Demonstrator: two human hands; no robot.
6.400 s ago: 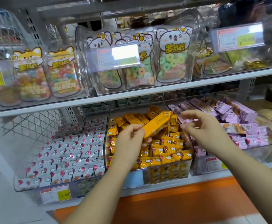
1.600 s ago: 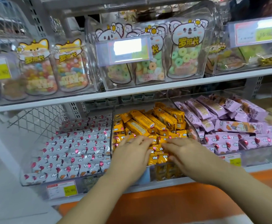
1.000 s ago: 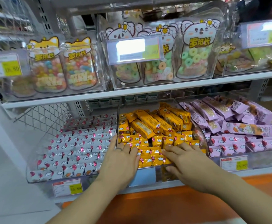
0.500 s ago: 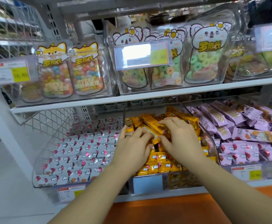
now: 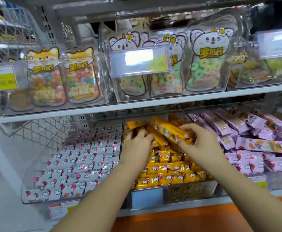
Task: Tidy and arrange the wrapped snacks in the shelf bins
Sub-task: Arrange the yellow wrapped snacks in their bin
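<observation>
Both my hands are in the middle clear bin [image 5: 191,190], which is full of yellow wrapped snacks [image 5: 167,173] in rows. My left hand [image 5: 137,144] has its fingers curled round the long yellow bars [image 5: 137,125] at the back left of the pile. My right hand [image 5: 202,144] grips a loose bunch of long yellow bars [image 5: 170,131] lying slantwise on top, thumb under and fingers over. White snacks [image 5: 73,164] fill the left bin in neat rows. Purple snacks [image 5: 254,144] fill the right bin, loosely heaped at the back.
The upper shelf [image 5: 137,106] carries clear bins of candy pouches with fox and koala tops [image 5: 205,64], with price tags [image 5: 138,61] on the fronts. A wire mesh panel [image 5: 41,128] stands behind the left bin. An orange ledge [image 5: 187,220] runs below.
Both hands moved from the front rows of yellow snacks up to the long bars at the back. Their fingers have curled round the bars, and the bunch under the right hand now sits slantwise.
</observation>
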